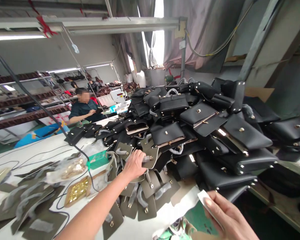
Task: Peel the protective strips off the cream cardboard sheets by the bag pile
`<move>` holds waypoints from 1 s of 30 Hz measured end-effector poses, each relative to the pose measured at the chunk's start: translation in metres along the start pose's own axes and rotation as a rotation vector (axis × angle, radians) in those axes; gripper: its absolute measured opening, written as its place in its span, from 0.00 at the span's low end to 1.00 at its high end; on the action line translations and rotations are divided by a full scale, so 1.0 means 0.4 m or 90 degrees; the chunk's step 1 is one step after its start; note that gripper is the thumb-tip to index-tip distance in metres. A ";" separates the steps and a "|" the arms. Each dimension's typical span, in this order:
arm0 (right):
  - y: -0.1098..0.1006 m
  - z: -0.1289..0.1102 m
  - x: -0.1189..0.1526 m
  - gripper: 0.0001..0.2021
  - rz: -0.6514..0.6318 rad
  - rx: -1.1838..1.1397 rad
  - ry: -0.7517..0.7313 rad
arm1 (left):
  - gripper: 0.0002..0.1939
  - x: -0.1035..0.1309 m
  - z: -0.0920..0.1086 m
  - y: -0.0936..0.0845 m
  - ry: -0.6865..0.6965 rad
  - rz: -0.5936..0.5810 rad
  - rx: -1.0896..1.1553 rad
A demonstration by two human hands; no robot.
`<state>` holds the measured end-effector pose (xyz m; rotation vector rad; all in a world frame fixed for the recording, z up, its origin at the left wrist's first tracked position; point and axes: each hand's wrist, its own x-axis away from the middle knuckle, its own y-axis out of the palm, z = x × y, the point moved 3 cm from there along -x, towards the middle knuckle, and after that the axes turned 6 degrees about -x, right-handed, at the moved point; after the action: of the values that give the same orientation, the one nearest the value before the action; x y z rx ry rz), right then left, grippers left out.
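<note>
My left hand (pixel 135 165) is closed over a heap of olive-grey leather flaps. Its curled fingers grip an olive flap (pixel 153 154) that carries a plastic-wrapped strap and gold hardware; the fingertips are partly hidden. Around it lie several similar flaps (pixel 147 210) with wrapped straps and gold clasps. At the lower right my right hand (pixel 225 215) pinches a thin, flat white piece (pixel 207 200) between thumb and fingers, in front of the table edge. What this piece is I cannot make out.
Black handbags (pixel 170 133) are piled high behind and to the right. A box of gold fittings (pixel 77 190), a green box (pixel 97 160) and a hanging black cable (pixel 43 108) are at left. A co-worker (pixel 83 106) sits beyond, near a sewing machine (pixel 118 96).
</note>
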<state>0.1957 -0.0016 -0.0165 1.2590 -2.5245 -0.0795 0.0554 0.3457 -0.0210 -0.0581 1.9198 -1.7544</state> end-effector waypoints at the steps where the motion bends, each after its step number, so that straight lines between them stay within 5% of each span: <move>1: 0.003 -0.005 -0.010 0.25 -0.031 0.018 -0.008 | 0.16 0.019 0.022 -0.018 -0.009 0.007 0.012; 4: 0.016 -0.026 -0.044 0.25 -0.095 0.046 -0.019 | 0.17 0.063 0.115 -0.056 -0.081 0.014 0.166; 8: 0.026 -0.078 -0.079 0.23 -0.113 0.053 -0.063 | 0.20 0.085 0.271 -0.081 -0.246 -0.053 0.627; 13: 0.002 -0.122 -0.093 0.22 -0.141 0.013 -0.094 | 0.21 0.056 0.445 -0.115 -0.197 -0.206 0.908; 17: -0.039 -0.139 -0.093 0.21 -0.132 0.027 -0.134 | 0.24 0.018 0.525 -0.130 -0.161 -0.242 0.948; 24: -0.132 -0.154 -0.087 0.21 0.049 0.132 -0.116 | 0.23 -0.062 0.644 -0.167 -0.198 -0.190 0.922; 30: -0.174 -0.153 -0.071 0.22 0.074 0.219 -0.194 | 0.23 -0.111 0.693 -0.126 -0.324 -0.134 0.908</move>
<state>0.2838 -0.0162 0.0211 1.2996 -2.9659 0.2152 0.1907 0.1016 0.0382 -0.1609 0.0796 -2.5084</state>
